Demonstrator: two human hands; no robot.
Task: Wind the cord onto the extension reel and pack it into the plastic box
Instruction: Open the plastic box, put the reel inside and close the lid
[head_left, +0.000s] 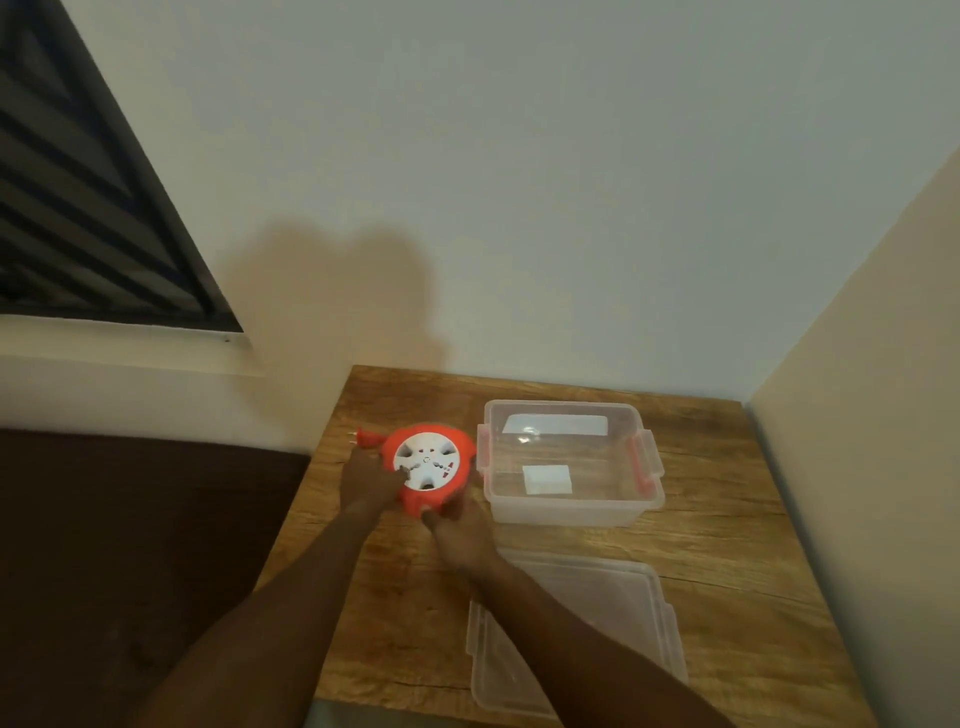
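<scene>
An orange extension reel (439, 447) with a white socket face lies flat on the wooden table (727, 545), left of the clear plastic box (571, 512). Its orange plug (363, 437) sticks out at the reel's left side. My left hand (366, 483) rests against the reel's left edge, a finger touching the white face. My right hand (460, 535) grips the reel's near orange edge. The box stands open, with red clips on its sides and a white label inside. The cord itself is not visible.
The clear lid (613, 613) lies flat on the table in front of the box, partly under my right forearm. Walls close in behind and at the right. A dark surface (130, 545) lies left of the table, below a window.
</scene>
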